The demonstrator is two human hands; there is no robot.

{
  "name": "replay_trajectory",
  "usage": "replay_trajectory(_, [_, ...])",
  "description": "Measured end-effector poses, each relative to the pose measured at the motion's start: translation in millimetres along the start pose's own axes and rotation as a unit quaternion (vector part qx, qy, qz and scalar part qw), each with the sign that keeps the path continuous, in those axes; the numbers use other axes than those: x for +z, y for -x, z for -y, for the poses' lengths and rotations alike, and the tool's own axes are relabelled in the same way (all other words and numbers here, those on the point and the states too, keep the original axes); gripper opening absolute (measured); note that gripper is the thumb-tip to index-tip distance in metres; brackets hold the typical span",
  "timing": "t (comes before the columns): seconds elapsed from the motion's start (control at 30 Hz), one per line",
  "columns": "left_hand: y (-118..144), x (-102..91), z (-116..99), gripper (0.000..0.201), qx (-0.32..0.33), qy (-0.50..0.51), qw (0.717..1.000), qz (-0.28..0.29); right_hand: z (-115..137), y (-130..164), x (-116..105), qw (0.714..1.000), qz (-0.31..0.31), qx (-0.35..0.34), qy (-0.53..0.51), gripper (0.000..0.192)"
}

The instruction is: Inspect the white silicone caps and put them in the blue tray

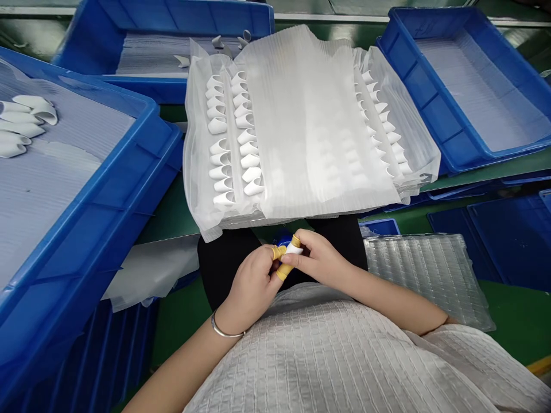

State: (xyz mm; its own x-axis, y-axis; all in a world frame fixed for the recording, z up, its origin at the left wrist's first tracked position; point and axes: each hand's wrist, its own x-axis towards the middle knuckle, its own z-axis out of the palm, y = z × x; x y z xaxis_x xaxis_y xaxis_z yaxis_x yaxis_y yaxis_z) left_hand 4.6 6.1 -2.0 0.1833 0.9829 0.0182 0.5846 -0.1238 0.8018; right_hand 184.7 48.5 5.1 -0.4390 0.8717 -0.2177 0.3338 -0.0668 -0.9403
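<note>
Over my lap, my left hand (255,276) and my right hand (319,257) meet with their fingers closed around a small white curved piece (294,249). Yellow finger covers (284,271) sit on several fingertips, and part of the piece is hidden behind them. Just beyond my hands lies a stack of clear plastic trays (202,195) holding rows of white tube-like pieces with slanted, open ends (221,172). A translucent foam sheet (301,126) covers the middle of the rows.
At the left, a blue bin (142,123) holds a foam sheet and several white pieces (26,123). Another blue bin (181,17) stands behind it, with a few pieces inside. A third bin (434,86) is at the right, above an empty-looking clear tray (426,275) lower down.
</note>
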Motion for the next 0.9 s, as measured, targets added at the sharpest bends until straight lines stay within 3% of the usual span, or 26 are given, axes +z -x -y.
replay_trajectory(0.17, [3,-0.4,1,0.016,-0.029,0.039,0.999,-0.003,-7,-7,-6,0.992,0.014,0.038,-0.12,0.037])
replay_trajectory(0.33, [4,-0.3,1,0.016,-0.056,0.057,0.997,-0.001,-11,-4,-13,0.991,-0.019,0.03,-0.132,0.033])
replay_trajectory(0.47, [2,-1.0,-2,0.014,-0.07,0.063,0.996,-0.009,-6,0,-14,0.993,0.034,0.007,-0.108,0.025])
replay_trajectory(0.63, [3,-2.4,-4,0.014,-0.055,0.042,0.997,-0.024,-10,-3,-11,0.975,0.109,0.052,-0.188,0.029])
replay_trajectory(0.9, [3,-4.1,-5,0.02,-0.011,0.015,1.0,-0.019,-21,-4,-8,0.958,0.116,0.095,-0.246,0.027])
